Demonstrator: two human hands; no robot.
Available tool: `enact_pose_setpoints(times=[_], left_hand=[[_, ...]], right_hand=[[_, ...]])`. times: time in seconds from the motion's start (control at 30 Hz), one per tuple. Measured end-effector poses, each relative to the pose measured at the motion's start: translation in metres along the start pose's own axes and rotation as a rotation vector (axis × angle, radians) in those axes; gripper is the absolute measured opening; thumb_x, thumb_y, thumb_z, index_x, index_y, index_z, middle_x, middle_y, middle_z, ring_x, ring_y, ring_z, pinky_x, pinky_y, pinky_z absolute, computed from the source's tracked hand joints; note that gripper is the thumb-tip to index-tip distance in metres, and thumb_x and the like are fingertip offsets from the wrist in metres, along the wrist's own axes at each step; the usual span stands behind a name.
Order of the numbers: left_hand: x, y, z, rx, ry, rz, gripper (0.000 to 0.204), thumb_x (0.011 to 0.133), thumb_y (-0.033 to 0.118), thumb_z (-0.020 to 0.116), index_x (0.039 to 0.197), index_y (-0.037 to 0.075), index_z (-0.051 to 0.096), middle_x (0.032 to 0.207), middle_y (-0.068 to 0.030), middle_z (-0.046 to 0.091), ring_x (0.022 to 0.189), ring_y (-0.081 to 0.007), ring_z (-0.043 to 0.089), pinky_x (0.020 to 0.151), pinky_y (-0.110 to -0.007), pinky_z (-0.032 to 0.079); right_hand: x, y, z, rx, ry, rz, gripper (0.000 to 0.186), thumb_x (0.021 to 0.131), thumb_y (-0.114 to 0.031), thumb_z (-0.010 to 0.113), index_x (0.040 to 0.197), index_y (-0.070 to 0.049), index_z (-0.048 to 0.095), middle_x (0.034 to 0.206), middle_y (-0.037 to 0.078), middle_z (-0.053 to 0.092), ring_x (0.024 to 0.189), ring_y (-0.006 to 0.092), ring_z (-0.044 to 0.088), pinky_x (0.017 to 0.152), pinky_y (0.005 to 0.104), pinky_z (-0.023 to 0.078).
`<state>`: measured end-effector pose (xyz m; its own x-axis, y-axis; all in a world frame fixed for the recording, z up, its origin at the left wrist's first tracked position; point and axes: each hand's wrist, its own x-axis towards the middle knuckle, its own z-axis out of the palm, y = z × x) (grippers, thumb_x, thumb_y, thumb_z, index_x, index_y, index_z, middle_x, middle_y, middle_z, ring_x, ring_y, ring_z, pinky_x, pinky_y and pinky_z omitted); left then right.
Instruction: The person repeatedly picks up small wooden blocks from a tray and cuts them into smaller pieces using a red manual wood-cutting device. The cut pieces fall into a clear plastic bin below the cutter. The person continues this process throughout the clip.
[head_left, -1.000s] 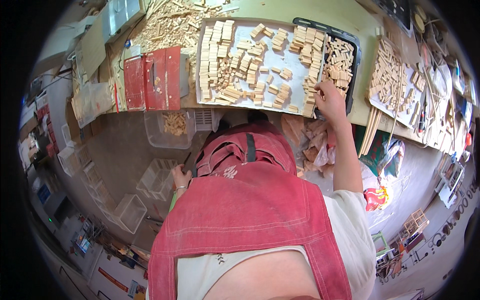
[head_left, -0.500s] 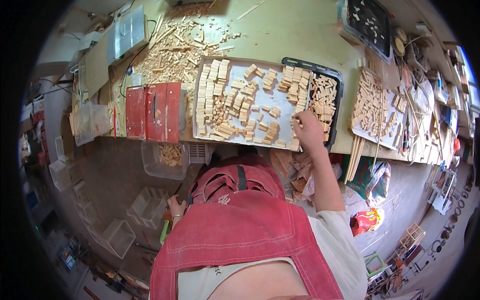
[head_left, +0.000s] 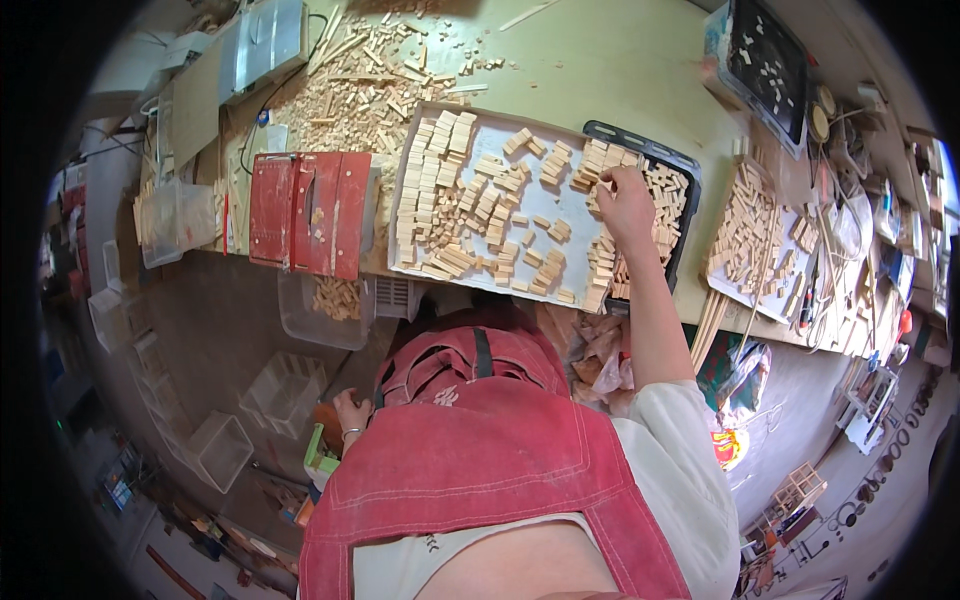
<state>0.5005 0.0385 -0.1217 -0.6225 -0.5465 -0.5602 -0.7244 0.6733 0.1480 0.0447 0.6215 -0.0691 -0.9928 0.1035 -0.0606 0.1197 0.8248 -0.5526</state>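
My right hand (head_left: 628, 208) reaches over the right side of a shallow white tray (head_left: 487, 133), its fingers bent down and pinched together at the small wooden blocks (head_left: 598, 160) there. Whatever sits between the fingertips is hidden. The pale rectangular blocks stand in rows along the tray's left and right sides, with loose groups in the middle. Beside the tray's right edge, a black tray (head_left: 690, 165) holds more blocks, partly covered by my hand and forearm. My left hand (head_left: 350, 411) hangs low at my left side, fingers loosely curved and apart, near a green container (head_left: 320, 455).
A red metal box-like piece (head_left: 335, 215) stands left of the tray, with heaped wood offcuts (head_left: 370, 110) behind. Another block-filled tray (head_left: 745, 255) lies to the right, with long wooden sticks (head_left: 708, 325) jutting over the bench edge. Below sits a clear bin (head_left: 325, 310) of blocks.
My right hand has moved away from me, from the white tray's near right corner to its far right rows. Blocks it covered near the front now show. The left hand stays low.
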Motion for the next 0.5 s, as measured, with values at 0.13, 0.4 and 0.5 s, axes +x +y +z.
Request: enact_pose_setpoints(times=[0.13,0.4,0.5], left_hand=[[-0.005,-0.018,0.007,0.003,0.048,0.087,0.046,0.083,0.011,0.079,0.127,0.002,0.068,0.131,-0.0201,0.056,0.092,-0.0316,0.068,0.088,-0.04,0.059],[-0.025,0.013,0.003,-0.148,-0.001,-0.107,0.047,0.081,0.006,0.078,0.127,0.001,0.068,0.122,-0.0171,0.055,0.088,-0.0271,0.064,0.087,-0.04,0.058],[-0.028,0.014,0.001,-0.081,-0.007,-0.07,0.046,0.082,0.006,0.077,0.126,0.001,0.067,0.12,-0.0171,0.056,0.089,-0.0289,0.064,0.088,-0.041,0.056]], right_hand=[[0.011,0.005,0.008,-0.014,0.033,-0.007,0.024,0.086,-0.016,0.074,0.109,-0.008,0.073,0.108,0.015,0.068,0.105,0.0372,0.068,0.087,0.0474,0.056],[0.036,0.001,0.006,-0.088,-0.015,-0.085,0.043,0.082,-0.015,0.076,0.122,-0.008,0.067,0.115,0.016,0.064,0.111,0.038,0.065,0.091,0.0482,0.056],[0.044,0.0,0.005,-0.104,-0.019,-0.099,0.044,0.081,-0.014,0.076,0.123,-0.008,0.066,0.114,0.016,0.064,0.112,0.0384,0.065,0.091,0.0485,0.055]])
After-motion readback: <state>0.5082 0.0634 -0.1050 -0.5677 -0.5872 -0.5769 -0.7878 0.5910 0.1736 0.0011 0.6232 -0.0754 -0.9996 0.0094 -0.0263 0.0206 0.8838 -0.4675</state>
